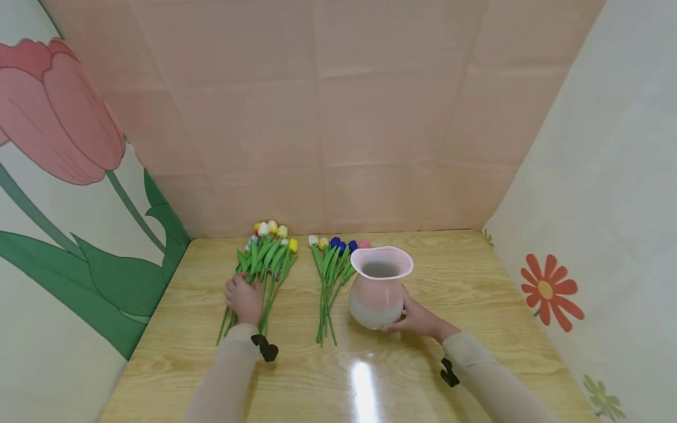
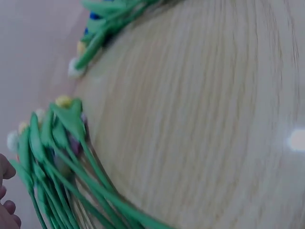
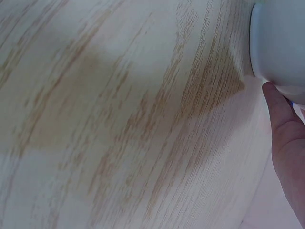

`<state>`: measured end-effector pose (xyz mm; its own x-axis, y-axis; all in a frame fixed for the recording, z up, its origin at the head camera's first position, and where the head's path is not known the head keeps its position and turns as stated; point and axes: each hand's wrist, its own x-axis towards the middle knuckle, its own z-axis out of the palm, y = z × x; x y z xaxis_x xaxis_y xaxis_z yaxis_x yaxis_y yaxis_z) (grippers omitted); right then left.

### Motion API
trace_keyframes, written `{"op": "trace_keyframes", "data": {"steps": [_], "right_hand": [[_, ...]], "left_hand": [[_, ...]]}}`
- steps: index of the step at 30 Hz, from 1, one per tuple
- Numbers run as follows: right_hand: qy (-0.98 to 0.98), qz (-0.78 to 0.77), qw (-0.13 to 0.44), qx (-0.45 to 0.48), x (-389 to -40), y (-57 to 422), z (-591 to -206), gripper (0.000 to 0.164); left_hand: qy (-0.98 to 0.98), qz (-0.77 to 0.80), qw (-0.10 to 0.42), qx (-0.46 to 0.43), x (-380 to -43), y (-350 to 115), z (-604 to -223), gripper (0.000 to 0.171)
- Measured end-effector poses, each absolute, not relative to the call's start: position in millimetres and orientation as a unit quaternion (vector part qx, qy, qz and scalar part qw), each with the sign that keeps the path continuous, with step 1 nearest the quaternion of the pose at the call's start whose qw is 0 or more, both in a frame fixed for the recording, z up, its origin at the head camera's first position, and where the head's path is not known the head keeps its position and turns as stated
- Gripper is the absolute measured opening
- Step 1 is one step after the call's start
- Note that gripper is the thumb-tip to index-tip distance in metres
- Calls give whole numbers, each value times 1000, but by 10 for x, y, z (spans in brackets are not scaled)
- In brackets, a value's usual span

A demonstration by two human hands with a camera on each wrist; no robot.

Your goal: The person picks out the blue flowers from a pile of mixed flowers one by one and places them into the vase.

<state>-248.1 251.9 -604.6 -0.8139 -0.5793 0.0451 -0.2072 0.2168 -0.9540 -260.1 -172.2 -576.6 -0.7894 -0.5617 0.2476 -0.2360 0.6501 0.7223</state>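
Observation:
On the left of the table lies a bunch of tulips (image 1: 270, 252) in white, yellow and other colours, with green leaves and long stems. My left hand (image 1: 244, 298) is over its stems, fingers loosely bent. In the left wrist view, those fingers (image 2: 6, 217) show at the left edge beside the leaves. A rounded pink and pale vase (image 1: 376, 299) with a wavy flared rim stands right of the middle. With my right hand (image 1: 418, 317) I hold its lower right side. The right wrist view has the thumb (image 3: 281, 109) at the vase's base; the other fingers are mostly hidden.
Between the left bunch and the vase lies a second bunch of tulips (image 1: 329, 264) with white, yellow, blue and pink heads. The wooden table (image 1: 465, 276) meets a pinkish backdrop (image 1: 317, 147) at the back. Flower-printed panels rise on both sides.

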Motion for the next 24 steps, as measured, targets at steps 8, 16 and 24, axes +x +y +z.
{"op": "trace_keyframes", "data": {"steps": [8, 16, 24], "right_hand": [[764, -569, 165, -257, -2495, 2525, -6062, 108], [767, -565, 165, -257, -2494, 2539, -6051, 112], [763, -567, 170, -259, -2509, 2540, -6058, 113]], "left_hand": [[-887, -371, 248, 119, -2667, -1233, -5608, 31], [-901, -433, 32, 12, -2609, -838, -5677, 24], [-921, -369, -118, -32, -2576, -663, -6003, 25]]}}
